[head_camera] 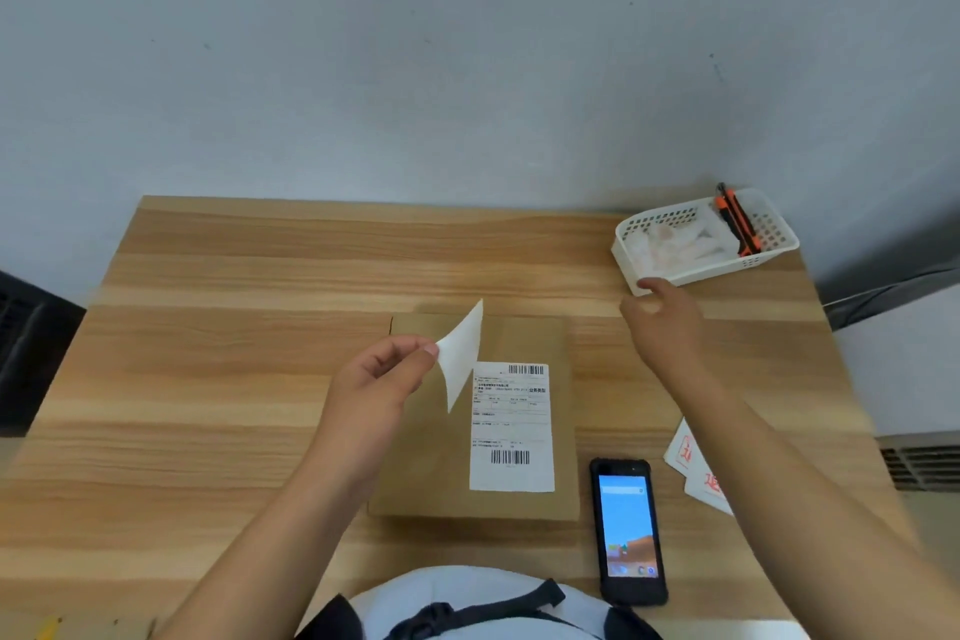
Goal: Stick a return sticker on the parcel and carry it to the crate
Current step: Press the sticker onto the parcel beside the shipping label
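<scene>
Counter: pale wood-grain counter [234, 379] with light and darker bands, its far edge against the wall.
Wall: plain grey-blue wall [467, 42], a few small dark marks on it, filling the frame toward 12 o'clock.
Room edges: dark slatted object [26, 343] off the counter at 9 o'clock; grey and white unit [904, 353] with a vent grille off the counter at 3 o'clock.
Parcel: flat brown parcel [431, 463] lies at the counter's middle, a white shipping label [511, 431] with two barcodes stuck on its right half.
Left hand: left hand [374, 379] is above the parcel's left part, thumb and fingers pinched on a curled white sheet [462, 353]; whether this is the sticker or its backing, I cannot tell.
Right hand: right hand [665, 322] is stretched toward 1 o'clock, fingers loosely curled with nothing in them, fingertips at the near corner of the basket.
Basket: white perforated basket [769, 252] at 1 o'clock, with crumpled white paper and an orange-and-black utility knife [737, 224] inside.
Phone: black handheld phone [628, 530], screen lit, lies at 5 o'clock just beside the parcel.
Stickers: white stickers [696, 473] with red print lie at 4 o'clock, partly under the right forearm.
</scene>
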A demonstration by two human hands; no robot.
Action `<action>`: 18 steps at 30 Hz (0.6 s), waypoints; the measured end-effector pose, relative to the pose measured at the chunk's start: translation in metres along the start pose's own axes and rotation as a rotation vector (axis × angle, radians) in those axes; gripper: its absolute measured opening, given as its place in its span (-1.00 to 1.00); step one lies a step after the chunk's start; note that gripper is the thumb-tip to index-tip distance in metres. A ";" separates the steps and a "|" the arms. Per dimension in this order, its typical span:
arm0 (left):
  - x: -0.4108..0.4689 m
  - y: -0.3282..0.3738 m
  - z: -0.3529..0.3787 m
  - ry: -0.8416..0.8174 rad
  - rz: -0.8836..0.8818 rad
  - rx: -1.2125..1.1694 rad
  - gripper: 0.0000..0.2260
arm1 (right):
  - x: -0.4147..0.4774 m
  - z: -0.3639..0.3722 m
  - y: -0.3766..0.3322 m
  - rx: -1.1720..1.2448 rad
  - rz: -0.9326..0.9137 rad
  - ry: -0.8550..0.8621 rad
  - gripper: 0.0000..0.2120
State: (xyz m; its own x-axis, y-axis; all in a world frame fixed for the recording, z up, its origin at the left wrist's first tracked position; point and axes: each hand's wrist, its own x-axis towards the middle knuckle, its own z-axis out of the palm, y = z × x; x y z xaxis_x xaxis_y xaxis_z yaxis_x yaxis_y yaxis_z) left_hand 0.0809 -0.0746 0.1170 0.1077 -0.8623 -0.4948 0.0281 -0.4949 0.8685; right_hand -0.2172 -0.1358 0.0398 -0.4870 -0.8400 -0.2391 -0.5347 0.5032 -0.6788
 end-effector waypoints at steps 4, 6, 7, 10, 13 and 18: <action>0.012 0.001 -0.006 -0.020 0.040 0.001 -0.89 | -0.093 0.011 -0.045 0.347 0.127 -0.041 -0.76; 0.016 -0.001 -0.008 -0.007 0.106 0.056 -0.88 | -0.131 0.017 -0.068 0.489 0.194 -0.159 -0.88; 0.018 -0.003 -0.010 -0.003 0.161 0.096 -0.88 | -0.144 0.019 -0.080 0.551 0.247 -0.240 -0.90; 0.024 -0.010 -0.016 -0.009 0.460 0.302 -0.88 | -0.160 0.028 -0.107 0.695 0.425 -0.402 -0.76; 0.028 -0.016 -0.022 -0.003 0.808 0.500 -0.90 | -0.161 0.039 -0.123 0.763 0.528 -0.372 -0.67; 0.033 -0.030 -0.029 -0.013 1.043 0.568 -0.90 | -0.169 0.054 -0.130 0.803 0.601 -0.267 -0.68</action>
State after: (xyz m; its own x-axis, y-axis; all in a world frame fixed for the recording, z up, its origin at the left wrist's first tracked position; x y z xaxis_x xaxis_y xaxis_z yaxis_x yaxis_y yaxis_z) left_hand 0.1128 -0.0854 0.0756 -0.1929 -0.8768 0.4405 -0.5123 0.4728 0.7169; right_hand -0.0282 -0.0707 0.1307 -0.3001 -0.5621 -0.7707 0.4108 0.6530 -0.6363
